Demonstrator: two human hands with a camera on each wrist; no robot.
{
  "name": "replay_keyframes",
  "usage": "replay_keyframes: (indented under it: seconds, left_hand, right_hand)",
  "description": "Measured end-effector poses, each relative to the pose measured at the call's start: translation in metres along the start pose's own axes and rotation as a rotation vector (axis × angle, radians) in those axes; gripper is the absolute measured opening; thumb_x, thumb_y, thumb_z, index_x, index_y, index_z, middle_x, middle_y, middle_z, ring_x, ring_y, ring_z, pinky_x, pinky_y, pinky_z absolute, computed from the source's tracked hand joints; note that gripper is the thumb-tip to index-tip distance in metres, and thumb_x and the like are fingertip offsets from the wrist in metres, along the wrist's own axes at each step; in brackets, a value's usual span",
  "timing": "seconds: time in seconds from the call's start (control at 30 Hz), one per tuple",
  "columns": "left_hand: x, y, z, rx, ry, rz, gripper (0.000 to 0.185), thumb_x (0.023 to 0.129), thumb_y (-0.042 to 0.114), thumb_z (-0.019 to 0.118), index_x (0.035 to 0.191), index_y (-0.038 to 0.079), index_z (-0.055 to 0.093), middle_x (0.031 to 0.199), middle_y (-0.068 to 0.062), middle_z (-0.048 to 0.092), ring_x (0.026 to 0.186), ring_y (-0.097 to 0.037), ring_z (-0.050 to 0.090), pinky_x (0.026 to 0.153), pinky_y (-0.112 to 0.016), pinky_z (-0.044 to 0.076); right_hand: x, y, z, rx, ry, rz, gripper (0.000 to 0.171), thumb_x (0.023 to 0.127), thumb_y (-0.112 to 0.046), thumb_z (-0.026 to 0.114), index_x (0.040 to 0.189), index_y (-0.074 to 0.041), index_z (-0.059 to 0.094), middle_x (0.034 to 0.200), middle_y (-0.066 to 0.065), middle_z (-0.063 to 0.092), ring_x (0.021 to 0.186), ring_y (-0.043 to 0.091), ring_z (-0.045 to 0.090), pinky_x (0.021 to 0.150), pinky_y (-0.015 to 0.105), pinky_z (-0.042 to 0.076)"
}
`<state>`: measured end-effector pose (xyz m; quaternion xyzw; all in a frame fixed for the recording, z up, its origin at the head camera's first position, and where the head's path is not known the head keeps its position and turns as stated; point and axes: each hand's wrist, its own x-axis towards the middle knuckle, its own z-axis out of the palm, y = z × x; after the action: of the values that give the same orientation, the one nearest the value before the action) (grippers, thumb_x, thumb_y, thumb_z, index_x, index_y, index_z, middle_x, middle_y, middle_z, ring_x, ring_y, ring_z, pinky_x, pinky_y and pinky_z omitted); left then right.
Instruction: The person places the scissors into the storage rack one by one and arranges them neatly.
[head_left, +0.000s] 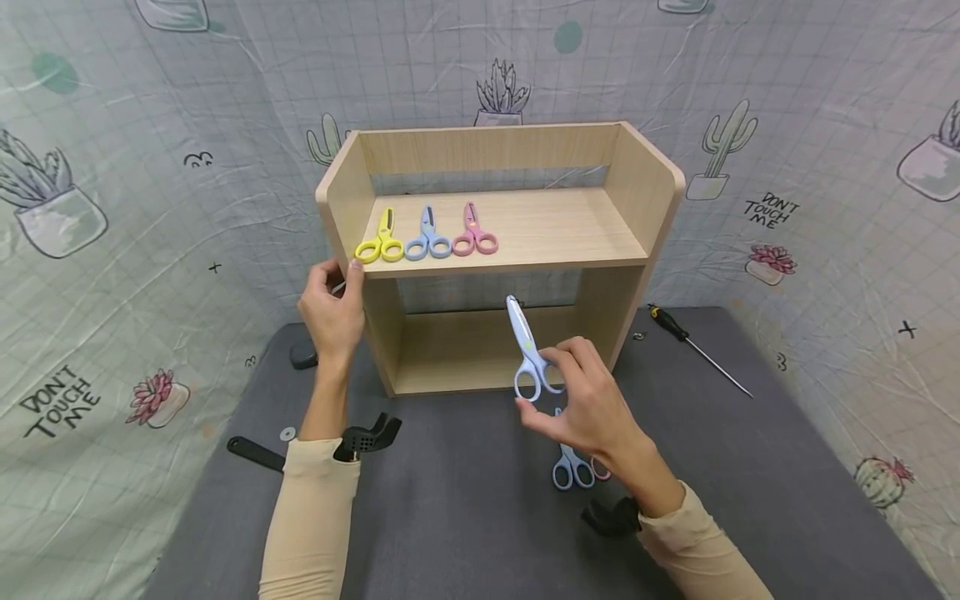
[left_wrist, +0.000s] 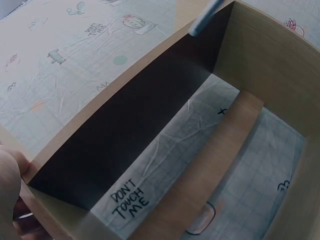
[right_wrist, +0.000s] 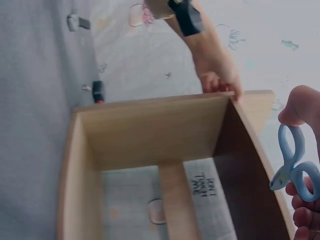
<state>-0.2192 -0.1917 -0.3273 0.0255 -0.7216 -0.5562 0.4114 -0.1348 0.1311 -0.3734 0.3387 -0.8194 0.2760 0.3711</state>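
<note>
A light wooden two-tier shelf (head_left: 637,179) stands on the dark grey table (head_left: 465,517). On its upper board lie yellow scissors (head_left: 381,240), blue scissors (head_left: 428,237) and pink scissors (head_left: 473,235) in a row at the left. My left hand (head_left: 332,310) grips the shelf's left side panel (left_wrist: 60,145) at its front edge. My right hand (head_left: 585,400) pinches a light blue pair of scissors (head_left: 527,350) by the handles, blades pointing up, in front of the lower opening. These scissors (right_wrist: 295,165) also show in the right wrist view. Another blue pair (head_left: 570,468) lies on the table under my right wrist.
A screwdriver (head_left: 697,346) lies at the back right of the table. Black clamp-like parts (head_left: 369,437) sit near my left forearm, with a black strip (head_left: 255,452) and a washer (head_left: 287,433). A cactus-print cloth (head_left: 112,208) hangs all around.
</note>
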Motion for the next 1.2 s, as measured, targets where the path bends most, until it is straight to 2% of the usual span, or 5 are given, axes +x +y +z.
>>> replay_keyframes:
  seconds: [0.23,0.4,0.53,0.8,1.2]
  left_hand:
    - [0.000,0.000,0.000,0.001,0.000,-0.006,0.038,0.095,0.028,0.066,0.116,-0.004,0.067,0.110,-0.021,0.071,0.104,-0.025,0.071,0.092,-0.038,0.059]
    - [0.000,0.000,0.000,0.004,0.003,-0.006,0.037,0.095,0.028,0.066,0.116,-0.003,0.067,0.110,-0.021,0.071,0.104,-0.024,0.071,0.092,-0.035,0.059]
    - [0.000,0.000,0.000,0.012,0.008,0.002,0.037,0.095,0.028,0.065,0.116,-0.003,0.067,0.110,-0.021,0.071,0.104,-0.025,0.071,0.091,-0.034,0.060]
    - [0.000,-0.001,0.001,0.012,0.008,0.005,0.038,0.095,0.027,0.065,0.116,-0.004,0.067,0.109,-0.022,0.071,0.103,-0.025,0.071,0.092,-0.040,0.059]
    - [0.001,-0.002,0.000,0.012,0.006,0.003,0.039,0.095,0.029,0.065,0.117,-0.003,0.066,0.111,-0.022,0.071,0.105,-0.025,0.071,0.093,-0.041,0.059]
  right_hand:
    - [0.023,0.004,-0.009,0.008,0.079,-0.056,0.054,0.067,-0.029,0.080,0.102,0.008,0.065,0.094,0.017,0.057,0.087,0.028,0.053,0.073,0.035,0.048]
    - [0.038,0.008,-0.015,-0.007,0.099,-0.039,0.055,0.068,-0.029,0.080,0.104,0.010,0.065,0.095,0.018,0.057,0.089,0.029,0.053,0.074,0.038,0.049]
    - [0.053,0.012,-0.018,-0.030,0.096,-0.014,0.056,0.070,-0.032,0.079,0.104,0.010,0.065,0.095,0.018,0.056,0.089,0.030,0.052,0.074,0.039,0.049]
    - [0.084,0.027,-0.015,-0.052,0.099,0.010,0.056,0.074,-0.035,0.076,0.105,0.010,0.065,0.095,0.019,0.054,0.089,0.031,0.051,0.072,0.038,0.047]
    - [0.119,0.049,-0.010,-0.078,0.013,0.071,0.057,0.077,-0.035,0.077,0.108,0.011,0.066,0.098,0.021,0.053,0.089,0.033,0.051,0.078,0.041,0.048]
